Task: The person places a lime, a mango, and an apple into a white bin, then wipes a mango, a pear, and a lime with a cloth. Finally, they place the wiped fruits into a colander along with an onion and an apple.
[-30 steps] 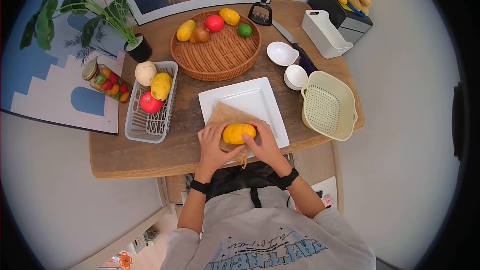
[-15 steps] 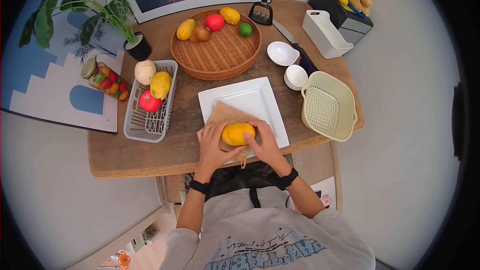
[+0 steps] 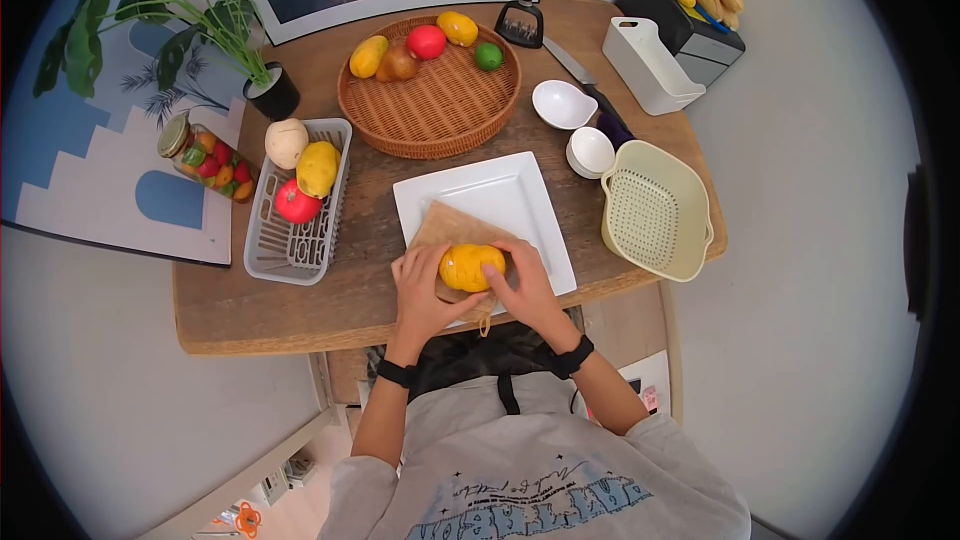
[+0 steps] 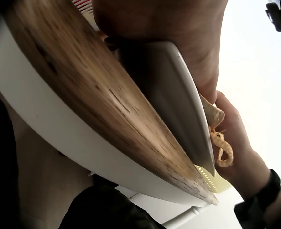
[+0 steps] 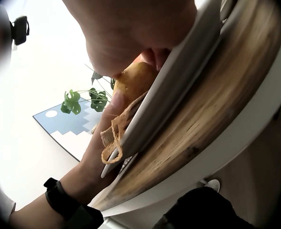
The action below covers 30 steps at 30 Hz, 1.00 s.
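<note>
A yellow-orange fruit (image 3: 472,267) lies on a brown woven mat (image 3: 450,228) that covers the near corner of a white square plate (image 3: 500,195). My left hand (image 3: 420,285) curls round the fruit's left end and my right hand (image 3: 525,285) grips its right end. In the right wrist view the fruit (image 5: 133,81) peeks out under my right palm, above the plate's rim (image 5: 178,90) and the mat's frayed cord (image 5: 113,138). The left wrist view shows only the plate's underside (image 4: 174,90), the table's edge (image 4: 83,109) and my right wrist.
A round wicker basket (image 3: 430,105) with several fruits stands behind the plate. Left is a grey rack (image 3: 290,240) holding three fruits, plus a jar (image 3: 200,160) and a potted plant (image 3: 270,95). Right are a cream colander (image 3: 655,210), two white bowls (image 3: 590,150), a knife (image 3: 585,80) and a white bin (image 3: 650,65).
Both hands have shifted slightly round the fruit, which has turned a little on the mat. Nothing else has moved.
</note>
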Each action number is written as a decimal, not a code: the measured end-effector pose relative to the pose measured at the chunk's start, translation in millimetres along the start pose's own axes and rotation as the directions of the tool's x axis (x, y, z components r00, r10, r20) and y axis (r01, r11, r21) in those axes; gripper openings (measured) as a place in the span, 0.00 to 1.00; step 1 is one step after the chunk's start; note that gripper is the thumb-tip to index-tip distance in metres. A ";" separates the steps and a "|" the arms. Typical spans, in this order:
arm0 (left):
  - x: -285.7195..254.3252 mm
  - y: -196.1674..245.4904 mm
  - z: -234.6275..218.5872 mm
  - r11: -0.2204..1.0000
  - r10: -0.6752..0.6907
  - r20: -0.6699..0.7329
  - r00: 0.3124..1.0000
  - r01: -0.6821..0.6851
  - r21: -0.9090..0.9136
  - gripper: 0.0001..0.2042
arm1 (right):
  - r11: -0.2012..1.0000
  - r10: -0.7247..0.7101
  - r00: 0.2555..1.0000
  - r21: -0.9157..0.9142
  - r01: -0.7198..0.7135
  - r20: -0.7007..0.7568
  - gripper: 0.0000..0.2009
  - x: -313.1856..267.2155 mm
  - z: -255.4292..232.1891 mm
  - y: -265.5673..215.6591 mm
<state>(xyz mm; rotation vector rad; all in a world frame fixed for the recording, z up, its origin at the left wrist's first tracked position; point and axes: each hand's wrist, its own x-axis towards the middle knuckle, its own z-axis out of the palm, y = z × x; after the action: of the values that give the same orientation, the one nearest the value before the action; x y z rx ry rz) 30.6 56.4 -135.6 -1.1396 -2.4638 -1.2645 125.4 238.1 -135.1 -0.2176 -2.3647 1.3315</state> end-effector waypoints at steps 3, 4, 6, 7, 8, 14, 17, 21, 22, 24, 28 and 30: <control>-1.5 -1.9 1.6 1.000 -0.012 0.009 1.000 0.012 0.007 0.39 | 0.999 -0.006 1.000 -0.045 0.006 0.004 0.23 0.1 1.3 0.8; -2.1 -2.9 2.0 1.000 -0.013 0.009 1.000 0.013 0.008 0.39 | 0.999 -0.022 1.000 -0.041 0.022 0.002 0.23 -0.2 1.0 -0.1; -1.9 -3.9 1.7 1.000 -0.010 0.012 1.000 0.010 0.009 0.39 | 0.998 -0.058 0.998 -0.034 0.058 -0.004 0.23 0.4 -0.5 -3.5; -1.7 -3.6 1.0 1.000 -0.008 0.015 1.000 0.008 0.009 0.39 | 0.998 -0.065 0.998 -0.027 0.065 -0.004 0.23 1.0 -1.3 -4.5; -1.9 -3.6 0.7 1.000 -0.007 0.019 1.000 0.007 0.009 0.38 | 0.997 -0.072 0.997 -0.020 0.072 -0.003 0.23 1.4 -1.9 -5.3; 1.6 3.6 -4.9 0.999 -0.012 0.013 1.000 0.013 -0.032 0.37 | 0.997 -0.072 0.997 -0.040 0.073 0.014 0.23 2.3 -1.8 -2.4; -1.4 -1.6 0.8 1.000 -0.014 -0.006 1.000 0.014 -0.016 0.36 | 0.998 -0.049 0.999 -0.050 0.049 0.014 0.24 1.8 -0.4 -1.2; -2.5 -4.7 2.7 1.000 -0.005 -0.015 1.000 0.004 -0.013 0.34 | 0.997 -0.069 0.998 -0.033 0.069 0.014 0.25 1.5 -2.8 -6.8; -2.1 -4.4 2.5 1.000 -0.005 -0.011 1.000 0.005 -0.015 0.34 | 0.997 -0.072 0.997 -0.020 0.072 0.016 0.26 1.5 -4.0 -7.8; -1.1 -4.2 1.9 1.000 -0.004 -0.008 1.000 0.004 -0.019 0.33 | 0.997 -0.079 0.997 0.008 0.079 0.019 0.26 1.6 -5.1 -9.0; -1.4 -4.0 0.8 1.000 0.001 -0.003 1.000 -0.001 -0.027 0.33 | 0.992 -0.120 0.992 -0.022 0.120 0.037 0.26 1.2 -5.0 -4.7; 0.4 -1.1 -1.2 1.000 -0.002 -0.002 1.000 0.002 -0.029 0.33 | 0.996 -0.089 0.995 -0.024 0.091 0.046 0.26 1.3 -5.1 -4.9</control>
<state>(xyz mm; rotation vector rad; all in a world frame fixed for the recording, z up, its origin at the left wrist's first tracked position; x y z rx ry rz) 29.3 55.3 -135.3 -1.1428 -2.4534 -1.3055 126.7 239.9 -128.3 -0.0884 -2.4004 1.2765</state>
